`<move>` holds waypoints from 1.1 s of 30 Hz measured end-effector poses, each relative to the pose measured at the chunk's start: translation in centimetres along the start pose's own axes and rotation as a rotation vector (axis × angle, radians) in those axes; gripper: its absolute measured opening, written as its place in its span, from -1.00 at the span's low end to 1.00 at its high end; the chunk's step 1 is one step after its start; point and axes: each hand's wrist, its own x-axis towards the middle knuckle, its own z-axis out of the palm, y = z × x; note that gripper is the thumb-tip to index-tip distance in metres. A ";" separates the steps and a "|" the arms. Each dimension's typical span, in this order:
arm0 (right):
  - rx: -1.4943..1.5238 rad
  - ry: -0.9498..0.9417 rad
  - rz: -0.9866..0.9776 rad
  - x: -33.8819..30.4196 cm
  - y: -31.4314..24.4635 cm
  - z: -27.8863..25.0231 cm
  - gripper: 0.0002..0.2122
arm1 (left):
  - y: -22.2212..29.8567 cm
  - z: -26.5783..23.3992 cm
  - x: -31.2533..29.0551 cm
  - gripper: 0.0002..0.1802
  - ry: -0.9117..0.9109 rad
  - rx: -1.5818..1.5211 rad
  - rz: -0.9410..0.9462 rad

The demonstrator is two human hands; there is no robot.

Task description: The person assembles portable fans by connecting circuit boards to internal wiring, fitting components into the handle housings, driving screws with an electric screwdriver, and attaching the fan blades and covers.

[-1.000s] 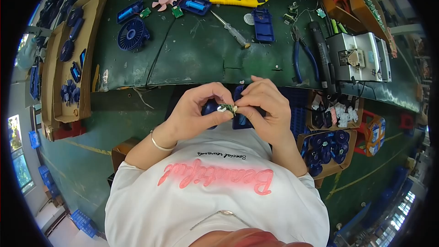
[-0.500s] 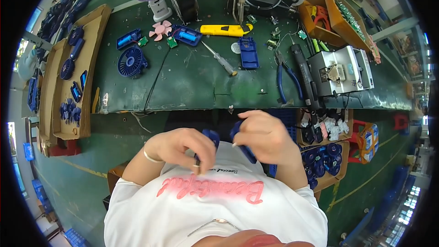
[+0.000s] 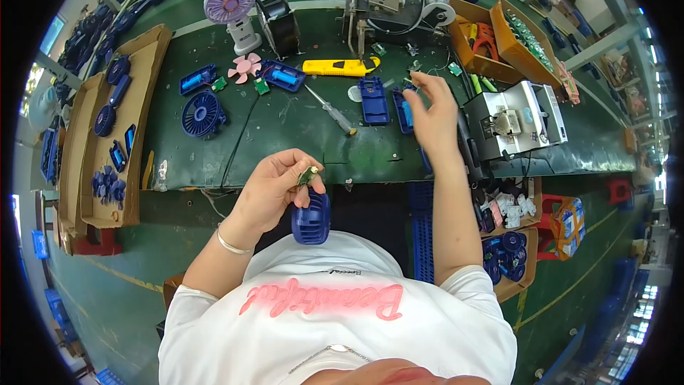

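Note:
My left hand (image 3: 274, 189) is closed on a blue fan head (image 3: 311, 222) just in front of the table's near edge. A small green circuit board (image 3: 307, 176) shows at its fingertips, above the fan head. Out over the table, my right hand (image 3: 436, 114) has thumb and fingers apart. Beside its thumb lies a blue handle half with a battery (image 3: 404, 110), partly covered by the hand. A blue handle shell (image 3: 374, 100) rests left of that. The pliers are mostly hidden behind my right hand and forearm.
A screwdriver (image 3: 332, 110), a yellow utility knife (image 3: 340, 66), a pink fan blade (image 3: 244, 68) and a blue fan grille (image 3: 203, 113) lie on the table. A machine with a wire spool (image 3: 436, 6) stands behind. A white-sided device (image 3: 516, 117) is at right, a cardboard tray (image 3: 153, 64) at left.
My right hand has moved from near my chest out over the table, where the battery handle half now lies. My left hand has risen, showing the fan head and circuit board.

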 end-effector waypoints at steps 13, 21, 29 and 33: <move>0.211 -0.276 -0.093 -6.2 -8.3 -0.7 -0.86 | 0.7 3.2 5.2 -0.68 -0.196 0.163 -0.115; 0.420 -0.480 0.009 -1.2 -5.7 -3.3 -0.92 | 1.4 4.5 6.4 -0.75 -0.460 0.344 -0.082; 0.540 -0.580 0.500 0.2 -3.0 -1.4 -0.94 | 1.6 2.3 11.4 -0.86 -0.394 0.292 -0.250; 0.503 -0.514 0.594 2.6 -2.3 -1.1 -0.94 | 2.6 2.0 14.1 -0.79 -0.390 0.065 -0.320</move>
